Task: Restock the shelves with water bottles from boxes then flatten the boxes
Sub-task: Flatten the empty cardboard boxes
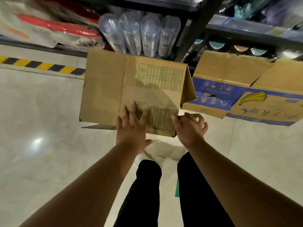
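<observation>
- Left hand (pixel 131 126): fingers spread, palm flat on the near panel of the brown cardboard box with a green printed table (pixel 113 82). Likely pressing it down to collapse it.
- Right hand (pixel 190 126): fingers curled at the box's near right corner, seemingly gripping the edge there to steady or fold it. Exact hold partly hidden.
- Box sits on the pale glossy floor (pixel 41 112) in front of the dark metal shelf (pixel 188 35), just beside a blue-printed cardboard box with a yellow banana (pixel 246 99).
- Box looks empty and half-collapsed: right side panel slanted, one flap poking out underneath on the left, creases across the top.
- Clear plastic cylinders (pixel 139 33), likely the bottles, lie in a row on the shelf, so this looks like the flattening stage.
</observation>
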